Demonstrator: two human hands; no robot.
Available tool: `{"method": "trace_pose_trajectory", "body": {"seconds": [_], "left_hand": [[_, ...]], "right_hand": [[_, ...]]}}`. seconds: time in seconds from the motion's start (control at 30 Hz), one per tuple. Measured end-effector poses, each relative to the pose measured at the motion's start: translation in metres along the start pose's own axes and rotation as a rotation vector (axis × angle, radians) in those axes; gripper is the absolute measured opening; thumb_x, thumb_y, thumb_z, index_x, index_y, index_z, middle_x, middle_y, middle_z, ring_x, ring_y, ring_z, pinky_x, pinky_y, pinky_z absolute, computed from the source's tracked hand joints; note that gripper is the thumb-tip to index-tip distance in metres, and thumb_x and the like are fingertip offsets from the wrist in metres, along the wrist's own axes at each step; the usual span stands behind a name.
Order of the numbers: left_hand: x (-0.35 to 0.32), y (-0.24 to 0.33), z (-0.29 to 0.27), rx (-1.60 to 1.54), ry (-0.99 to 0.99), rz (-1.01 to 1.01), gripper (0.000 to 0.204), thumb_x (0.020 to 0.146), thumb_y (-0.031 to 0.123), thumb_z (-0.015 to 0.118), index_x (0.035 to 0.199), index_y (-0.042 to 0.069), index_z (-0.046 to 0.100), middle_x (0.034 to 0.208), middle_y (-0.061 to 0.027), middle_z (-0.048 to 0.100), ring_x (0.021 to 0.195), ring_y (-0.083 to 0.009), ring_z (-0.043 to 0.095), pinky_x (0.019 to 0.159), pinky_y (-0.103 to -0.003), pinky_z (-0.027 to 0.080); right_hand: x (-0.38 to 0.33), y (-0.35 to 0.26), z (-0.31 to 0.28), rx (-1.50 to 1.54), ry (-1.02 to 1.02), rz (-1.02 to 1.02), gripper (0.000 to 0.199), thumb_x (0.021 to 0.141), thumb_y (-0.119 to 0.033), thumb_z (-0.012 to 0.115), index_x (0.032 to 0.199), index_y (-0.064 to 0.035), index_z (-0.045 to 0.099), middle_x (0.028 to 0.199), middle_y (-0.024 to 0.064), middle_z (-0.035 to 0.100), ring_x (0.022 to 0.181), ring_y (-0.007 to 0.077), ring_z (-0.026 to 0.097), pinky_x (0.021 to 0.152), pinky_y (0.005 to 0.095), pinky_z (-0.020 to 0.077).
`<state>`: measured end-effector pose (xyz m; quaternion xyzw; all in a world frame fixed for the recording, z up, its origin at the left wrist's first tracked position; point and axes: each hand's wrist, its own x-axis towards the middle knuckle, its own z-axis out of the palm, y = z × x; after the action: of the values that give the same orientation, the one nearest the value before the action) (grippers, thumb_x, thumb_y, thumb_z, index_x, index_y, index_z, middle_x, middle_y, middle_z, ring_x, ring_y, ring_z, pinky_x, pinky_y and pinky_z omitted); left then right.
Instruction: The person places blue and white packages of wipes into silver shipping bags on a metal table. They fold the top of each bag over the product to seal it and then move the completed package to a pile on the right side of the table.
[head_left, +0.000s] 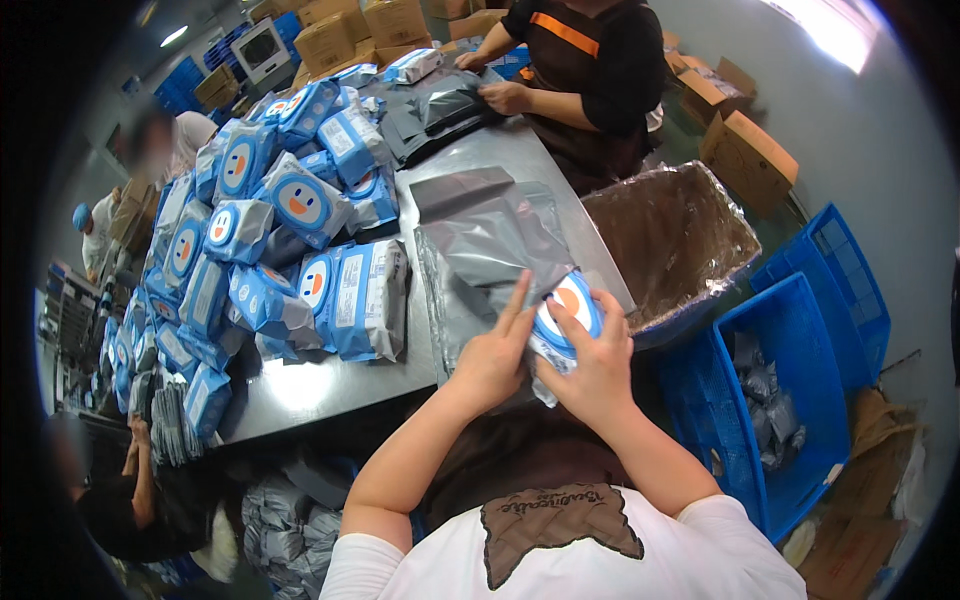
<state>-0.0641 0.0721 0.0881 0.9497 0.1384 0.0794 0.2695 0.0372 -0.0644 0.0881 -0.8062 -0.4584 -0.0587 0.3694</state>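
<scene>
Holding a blue and white pack [565, 310] in the right hand [600, 375], with the grip clamped around its near side and thumb pressing on top. Resting the left hand [490, 360] just beside it, with the grip apart, fingers stretched out flat, touching the pack's left edge and lying on a grey bag [480, 240]. Hovering the pack over the near right corner of the bench [330, 385], right on the near end of that grey bag. Probably best done by pinning the thin bag flat with the left fingers so it is not sliding, and by squeezing the soft pack gently, not hard, so it is not bending or slipping out. Lying under the grey bag, more shiny bags in a loose stack, so picking up only one at a time seems wise. Crowding the left half of the bench, a big heap of blue packs [300, 200], very near the left elbow and easy to knock. Standing just to the right, a big box lined with shiny film [670, 235], and past it blue crates [790, 400] with small grey bundles inside. Working at the far end, another person's hand [505, 97] on a pile of dark bags [440, 110], well apart. Sitting behind, brown cardboard boxes [745, 150].
</scene>
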Motion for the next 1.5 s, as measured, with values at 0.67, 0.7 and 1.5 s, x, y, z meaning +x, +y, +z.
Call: {"method": "trace_pose_trajectory", "body": {"seconds": [0.67,0.7,1.5], "left_hand": [[-0.057,-0.016,0.056,-0.079,0.564,-0.218,0.058,0.07,-0.004,0.065,0.125,-0.01,0.047,0.134,-0.0269,0.048,0.125,-0.0451,0.043,0.099,-0.042,0.041],[-0.055,-0.013,0.051,-0.095,0.576,-0.196,0.059,0.07,-0.004,0.064,0.126,-0.01,0.045,0.138,-0.027,0.043,0.126,-0.0448,0.042,0.1,-0.042,0.04],[-0.106,-0.032,0.022,-0.652,0.257,-0.297,0.024,0.09,-0.007,0.055,0.088,0.003,0.033,0.079,-0.0107,0.06,0.08,-0.0149,0.064,0.069,-0.026,0.052]], "right_hand": [[-0.006,0.028,0.005,0.223,0.25,-0.157,0.024,0.065,-0.015,0.08,0.078,-0.004,0.063,0.089,0.0095,0.063,0.086,0.0262,0.059,0.08,0.0407,0.0446],[-0.008,0.023,0.006,0.063,0.392,-0.26,0.023,0.065,-0.015,0.08,0.076,-0.0045,0.062,0.087,0.009,0.062,0.084,0.025,0.059,0.077,0.0386,0.0458],[0.034,-0.011,0.018,0.533,-1.055,-0.455,0.015,0.085,-0.017,0.061,0.089,-0.0038,0.055,0.084,0.015,0.056,0.079,0.0365,0.055,0.069,0.0416,0.0444]]}}
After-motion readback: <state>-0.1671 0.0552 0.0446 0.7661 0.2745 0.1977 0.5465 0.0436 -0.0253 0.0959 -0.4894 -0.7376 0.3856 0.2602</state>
